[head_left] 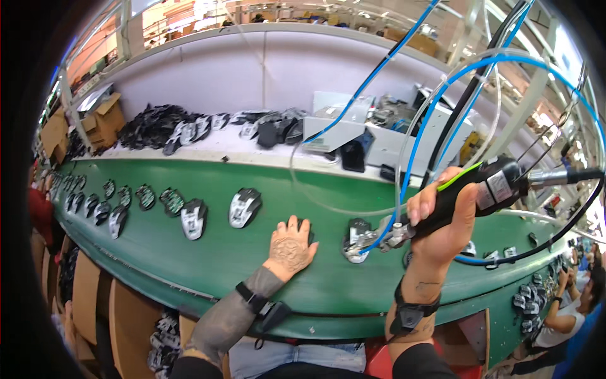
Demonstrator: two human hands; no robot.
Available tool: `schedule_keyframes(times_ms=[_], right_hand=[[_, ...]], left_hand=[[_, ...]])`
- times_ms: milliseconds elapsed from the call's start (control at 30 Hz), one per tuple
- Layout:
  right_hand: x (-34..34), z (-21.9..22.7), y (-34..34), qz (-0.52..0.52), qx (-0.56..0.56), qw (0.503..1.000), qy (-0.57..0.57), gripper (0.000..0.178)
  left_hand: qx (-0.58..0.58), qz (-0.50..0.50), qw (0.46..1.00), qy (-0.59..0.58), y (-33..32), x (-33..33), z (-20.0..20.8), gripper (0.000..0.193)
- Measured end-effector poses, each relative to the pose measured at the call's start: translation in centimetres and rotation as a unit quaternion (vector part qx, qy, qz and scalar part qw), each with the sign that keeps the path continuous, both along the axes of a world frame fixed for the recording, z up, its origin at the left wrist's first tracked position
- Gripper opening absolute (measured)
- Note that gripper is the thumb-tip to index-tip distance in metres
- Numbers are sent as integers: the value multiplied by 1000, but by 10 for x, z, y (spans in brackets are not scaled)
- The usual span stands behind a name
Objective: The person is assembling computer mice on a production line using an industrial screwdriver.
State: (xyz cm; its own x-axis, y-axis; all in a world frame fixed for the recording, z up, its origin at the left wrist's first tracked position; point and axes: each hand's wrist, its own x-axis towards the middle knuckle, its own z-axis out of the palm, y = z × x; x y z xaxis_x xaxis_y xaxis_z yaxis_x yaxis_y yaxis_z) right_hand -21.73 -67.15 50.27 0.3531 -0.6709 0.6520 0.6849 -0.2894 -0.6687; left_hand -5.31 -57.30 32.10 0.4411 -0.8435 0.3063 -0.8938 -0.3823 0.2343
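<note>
My right hand [442, 221] is wrapped round a black power screwdriver [486, 192] with a lime-green strip, held tilted above the belt. Its metal front end points left, over a black-and-silver computer mouse [355, 234]; whether it touches the mouse I cannot tell. My left hand [291, 248] lies palm down on the green belt [252, 278], its fingers closed over a dark object, apparently another computer mouse [311, 236]. Only the dark edge of that one shows between thumb and forefinger. Left of this hand sits a silver-and-black mouse [245, 207].
More mice [194, 219] and opened ones with green circuit boards [172, 201] line the belt's left side. Blue hoses [413, 158] hang near my right hand. A white shelf [214, 148] behind holds heaped black parts [154, 126]. Co-workers [568, 309] stand at the right.
</note>
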Motion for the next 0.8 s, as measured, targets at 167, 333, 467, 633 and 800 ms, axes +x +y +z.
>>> schedule_keyframes(times_ms=[167,333,467,633,800], right_hand=[[9,-12,12,-18,11,997,-76,50],[19,-19,17,-7,-15,995,-99,54],[20,-10,16,-21,2,994,-105,64],[29,-18,13,-1,-8,994,-110,68],[28,-21,11,12,-21,994,-106,69]], left_hand=[[-213,-73,851,474,12,13,-6,51],[-267,-124,363,884,22,12,-4,45],[-249,-133,351,893,10,9,8,47],[-223,-147,335,904,18,8,1,47],[-213,-142,336,906,20,3,4,49]])
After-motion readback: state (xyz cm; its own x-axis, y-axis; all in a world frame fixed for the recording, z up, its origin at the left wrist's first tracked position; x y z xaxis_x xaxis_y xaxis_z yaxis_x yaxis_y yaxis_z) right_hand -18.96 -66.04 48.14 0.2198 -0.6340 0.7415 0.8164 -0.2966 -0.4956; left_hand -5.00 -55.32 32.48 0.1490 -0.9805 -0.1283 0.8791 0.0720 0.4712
